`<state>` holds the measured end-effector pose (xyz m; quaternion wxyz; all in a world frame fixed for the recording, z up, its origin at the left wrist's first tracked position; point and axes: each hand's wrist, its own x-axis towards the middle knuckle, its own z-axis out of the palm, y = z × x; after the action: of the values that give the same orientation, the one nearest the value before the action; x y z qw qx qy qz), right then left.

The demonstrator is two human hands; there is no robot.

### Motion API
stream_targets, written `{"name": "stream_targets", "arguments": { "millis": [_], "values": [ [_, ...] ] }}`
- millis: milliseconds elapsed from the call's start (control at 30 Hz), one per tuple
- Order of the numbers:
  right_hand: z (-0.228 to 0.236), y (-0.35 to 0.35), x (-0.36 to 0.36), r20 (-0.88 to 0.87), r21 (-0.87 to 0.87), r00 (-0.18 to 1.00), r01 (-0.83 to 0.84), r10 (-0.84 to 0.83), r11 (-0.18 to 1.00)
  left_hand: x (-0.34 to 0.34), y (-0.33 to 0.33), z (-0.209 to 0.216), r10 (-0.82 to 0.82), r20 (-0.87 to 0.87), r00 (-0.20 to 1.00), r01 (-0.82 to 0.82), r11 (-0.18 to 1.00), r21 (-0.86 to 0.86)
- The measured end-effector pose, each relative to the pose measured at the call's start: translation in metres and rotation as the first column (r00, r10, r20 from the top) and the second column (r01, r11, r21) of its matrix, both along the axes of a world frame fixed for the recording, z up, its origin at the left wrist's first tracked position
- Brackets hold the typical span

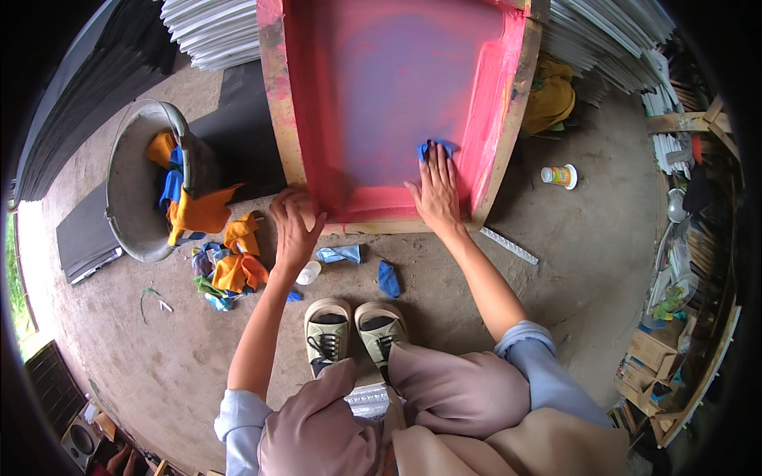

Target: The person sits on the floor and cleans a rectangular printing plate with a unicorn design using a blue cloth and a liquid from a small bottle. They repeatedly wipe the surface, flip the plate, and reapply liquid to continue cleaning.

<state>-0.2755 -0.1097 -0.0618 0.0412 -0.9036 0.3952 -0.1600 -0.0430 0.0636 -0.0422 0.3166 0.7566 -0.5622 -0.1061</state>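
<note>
A wooden screen-printing frame (506, 143) stands tilted in front of me. Its mesh (381, 95) is bluish-grey in the middle, with pink ink smeared round the border. My left hand (295, 226) grips the near left corner of this frame, thumb toward the inner edge and fingers curled over the outer side. Against the lower right of the mesh, my right hand (435, 186) presses a small blue cloth (447, 147) under its outstretched fingers. Part of the cloth sticks out beyond the fingertips; the rest is hidden under them.
On the left, a grey bucket (131, 186) holds orange and blue rags, with more rags (238, 270) heaped beside it. Blue cloth scraps (388, 279) and a white cup (309, 273) lie near my feet. A printed cup (559, 176) lies to the right. Stacked sheets (210, 32) flank the frame.
</note>
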Motion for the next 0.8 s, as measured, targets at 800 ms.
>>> {"name": "stream_targets", "arguments": {
  "millis": [800],
  "values": [
    [0.025, -0.044, 0.004, 0.010, -0.153, 0.993, 0.116, -0.116, 0.981, 0.012, -0.009, 0.016, -0.174, 0.339, 0.925, 0.105, 0.972, 0.211]
  ]
}}
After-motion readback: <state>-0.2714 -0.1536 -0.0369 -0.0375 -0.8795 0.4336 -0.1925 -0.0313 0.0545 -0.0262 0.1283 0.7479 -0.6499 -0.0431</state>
